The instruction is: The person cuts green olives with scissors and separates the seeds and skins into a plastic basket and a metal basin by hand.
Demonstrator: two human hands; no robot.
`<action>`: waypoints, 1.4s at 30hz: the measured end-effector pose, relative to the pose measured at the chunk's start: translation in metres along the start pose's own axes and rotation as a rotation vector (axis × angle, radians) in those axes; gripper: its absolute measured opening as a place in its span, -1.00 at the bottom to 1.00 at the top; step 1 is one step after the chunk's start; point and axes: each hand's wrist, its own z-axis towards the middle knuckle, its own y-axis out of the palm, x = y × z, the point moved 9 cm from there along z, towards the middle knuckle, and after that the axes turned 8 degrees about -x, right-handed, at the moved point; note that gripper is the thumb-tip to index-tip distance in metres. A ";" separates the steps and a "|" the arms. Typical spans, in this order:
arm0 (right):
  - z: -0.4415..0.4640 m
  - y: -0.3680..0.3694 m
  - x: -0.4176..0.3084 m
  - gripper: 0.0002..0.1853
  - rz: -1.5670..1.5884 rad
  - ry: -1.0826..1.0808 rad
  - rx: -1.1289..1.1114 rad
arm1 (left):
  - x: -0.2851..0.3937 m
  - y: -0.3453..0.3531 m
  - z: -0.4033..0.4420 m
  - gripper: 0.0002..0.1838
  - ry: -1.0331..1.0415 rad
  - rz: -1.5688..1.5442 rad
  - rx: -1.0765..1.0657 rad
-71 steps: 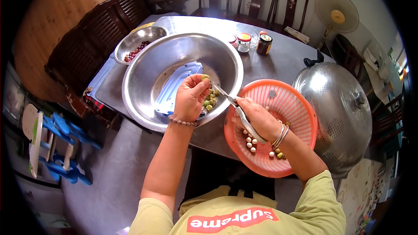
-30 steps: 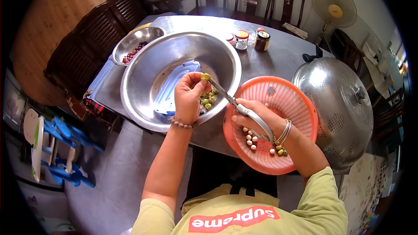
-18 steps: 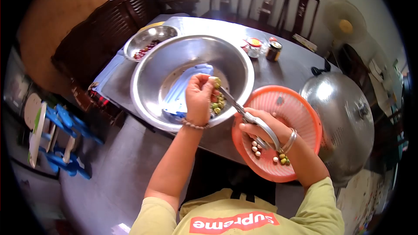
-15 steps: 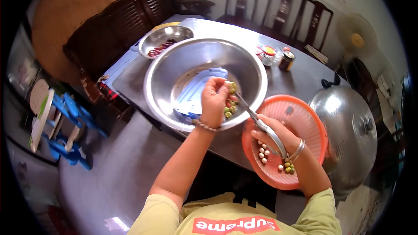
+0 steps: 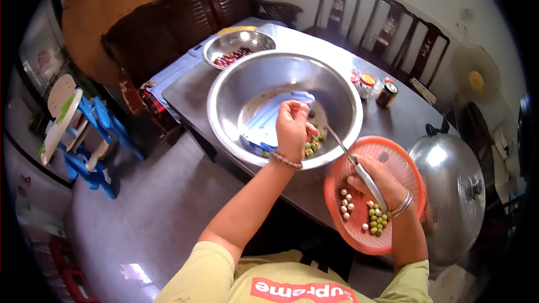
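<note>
The left hand (image 5: 293, 132) is positioned above the large steel basin (image 5: 247, 78), its thumb and fingertips drawn together; whether any small item lies between them cannot be determined. A beaded bracelet (image 5: 284, 160) is worn at that wrist. The right hand (image 5: 382, 174) is closed around the handles of a metal cutting tool (image 5: 369, 182), whose tip extends over the basin, pointing toward the left hand and apart from it. Inside the basin, a blue tray-like object (image 5: 261, 126) lies beside small green pieces (image 5: 314, 146). To the right, below the right hand, an orange plastic basket (image 5: 332, 185) contains two groups: white round pieces (image 5: 345, 202) on its left side, and green round pieces (image 5: 373, 219) nearer the right wrist. A perforated steel dome (image 5: 449, 174) stands just beside the basket. Farther back on the tabletop (image 5: 412, 115) are a small steel bowl (image 5: 261, 41) containing red fruit (image 5: 233, 57), a red-lidded glass jar (image 5: 366, 85) and a dark jar (image 5: 387, 96).
</note>
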 end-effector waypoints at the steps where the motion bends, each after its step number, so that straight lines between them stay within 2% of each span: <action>1: -0.003 -0.002 0.003 -0.87 0.038 0.086 -0.040 | -0.001 -0.001 0.001 -0.89 -0.002 0.004 0.026; 2: -0.007 -0.007 0.005 -0.87 0.034 0.024 0.022 | -0.002 0.000 0.000 -0.91 -0.028 -0.049 0.017; 7: -0.033 -0.040 -0.002 -0.85 -0.002 0.050 0.211 | 0.000 -0.003 0.005 -0.95 -0.030 0.016 0.010; 8: -0.043 -0.041 0.006 -0.67 0.111 0.191 0.194 | 0.003 -0.003 0.005 -0.95 -0.016 0.039 0.025; 9: -0.049 -0.049 0.000 -0.63 0.040 0.116 0.270 | 0.004 -0.003 0.003 -0.94 -0.006 0.065 0.039; 11: -0.068 -0.056 0.013 -0.60 0.187 0.149 0.366 | 0.003 -0.006 0.005 -0.92 -0.004 0.087 0.040; 12: -0.077 -0.056 0.019 -0.60 0.225 0.182 0.382 | 0.003 -0.005 0.005 -0.92 -0.005 0.085 0.021; 15: -0.103 -0.066 0.023 -0.75 0.155 0.146 0.527 | 0.008 0.003 0.005 -0.89 0.039 0.137 -0.059; 19: -0.130 -0.059 0.039 -0.73 0.375 0.180 0.507 | 0.027 0.043 -0.013 -0.87 0.178 0.441 -0.269; 21: -0.139 -0.053 0.053 -0.68 0.502 0.176 0.528 | 0.023 0.063 -0.028 -0.87 0.177 0.529 -0.355; 22: -0.143 -0.051 0.057 -0.60 0.516 0.197 0.525 | 0.018 0.080 -0.039 -0.87 0.206 0.648 -0.480; 24: -0.149 -0.049 0.064 -0.57 0.545 0.207 0.537 | 0.001 0.109 -0.059 -0.87 0.283 0.961 -0.674; 25: -0.152 -0.048 0.068 -0.55 0.563 0.214 0.534 | -0.001 0.131 -0.074 -0.88 0.398 1.061 -0.792; 27: -0.161 -0.049 0.071 -0.52 0.586 0.245 0.537 | -0.022 0.149 -0.093 -0.87 0.359 1.157 -0.943; 29: -0.170 -0.053 0.068 -0.44 0.596 0.177 0.576 | -0.048 0.154 -0.106 -0.83 0.292 1.285 -1.099; 31: -0.179 -0.052 0.068 -0.44 0.644 0.210 0.612 | -0.072 0.154 -0.112 -0.81 0.186 1.480 -1.186; 34: -0.194 -0.052 0.067 -0.43 0.720 0.120 0.720 | -0.096 0.151 -0.121 -0.73 0.100 1.519 -1.304; 37: -0.208 -0.045 0.068 -0.41 0.707 0.164 0.729 | -0.109 0.163 -0.132 -0.67 0.005 1.456 -1.387; 38: -0.211 -0.042 0.070 -0.38 0.714 0.161 0.727 | -0.114 0.170 -0.137 -0.62 0.033 1.417 -1.458; 42: -0.227 -0.042 0.061 -0.36 0.761 0.084 0.786 | -0.134 0.195 -0.160 -0.62 -0.046 1.320 -1.610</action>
